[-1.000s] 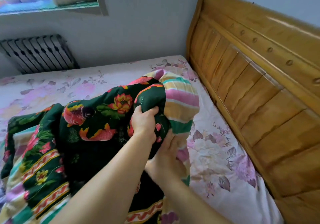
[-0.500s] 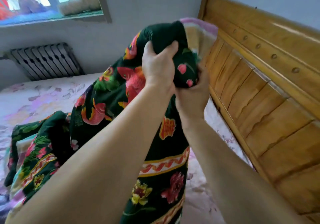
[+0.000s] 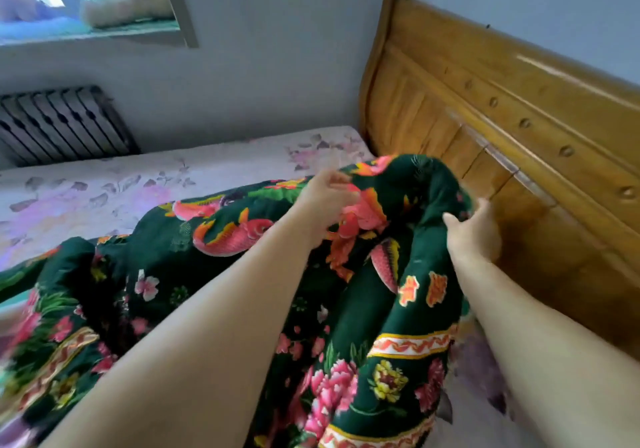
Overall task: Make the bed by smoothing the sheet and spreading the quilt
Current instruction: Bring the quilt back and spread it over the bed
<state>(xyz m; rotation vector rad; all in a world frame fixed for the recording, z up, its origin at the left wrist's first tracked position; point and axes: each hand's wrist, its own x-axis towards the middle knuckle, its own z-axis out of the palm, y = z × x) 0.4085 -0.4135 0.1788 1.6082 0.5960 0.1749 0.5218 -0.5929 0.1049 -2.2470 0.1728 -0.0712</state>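
A dark green quilt [image 3: 214,274] printed with red fish and pink flowers lies bunched across the bed, its upper end close to the headboard. My left hand [image 3: 323,201] grips a fold near the quilt's top edge. My right hand [image 3: 472,231] holds the quilt's right edge beside the headboard, fingers curled into the cloth. Both forearms stretch forward over the quilt. The pale floral sheet [image 3: 138,187] shows beyond the quilt and at the lower right.
A wooden headboard [image 3: 519,128] runs along the right side. A dark radiator [image 3: 59,125] stands against the far wall behind the bed. Above it a window sill [image 3: 104,28] holds a plush toy.
The quilt end, held high in front of me half a second ago, has come down toward the mattress by the headboard. My hands have moved apart along its edge.
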